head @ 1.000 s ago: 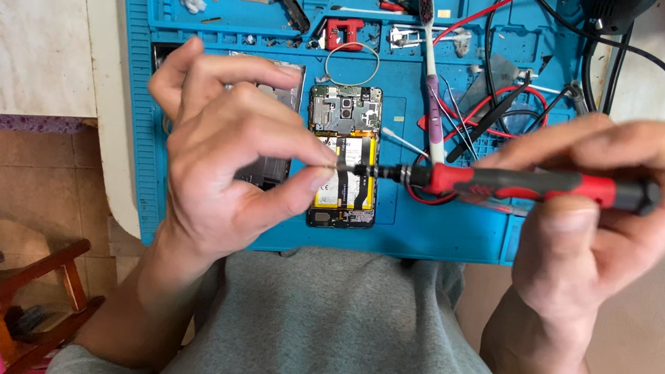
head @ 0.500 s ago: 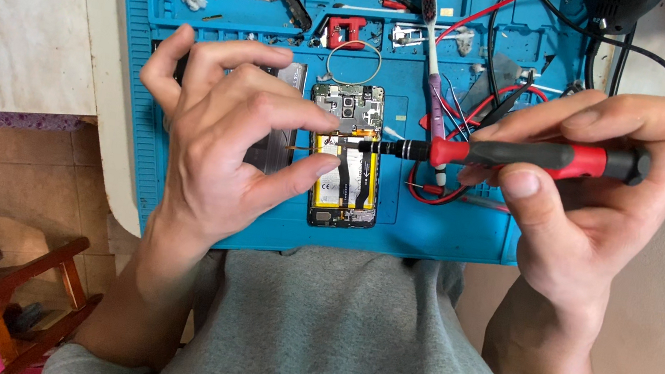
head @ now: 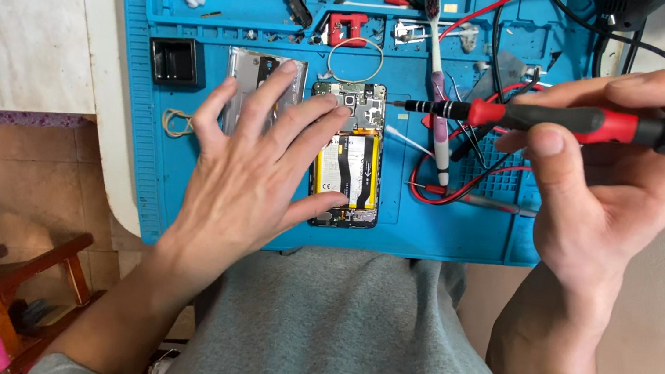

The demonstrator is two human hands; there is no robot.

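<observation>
An opened phone with a yellow battery and exposed circuit board lies on the blue repair mat. My left hand rests flat beside it, fingers spread, fingertips touching the phone's left edge and the silver back cover. My right hand grips a red and black precision screwdriver held level, its tip pointing left toward the phone's upper right corner, just off the board.
A toothbrush, red and black cables, a wire ring, a small black tray, a rubber band and small parts lie on the mat. A wooden chair stands lower left.
My left hand opened and flattened beside the phone, uncovering it. My right hand drew the screwdriver back to the right, its tip leaving the phone's middle.
</observation>
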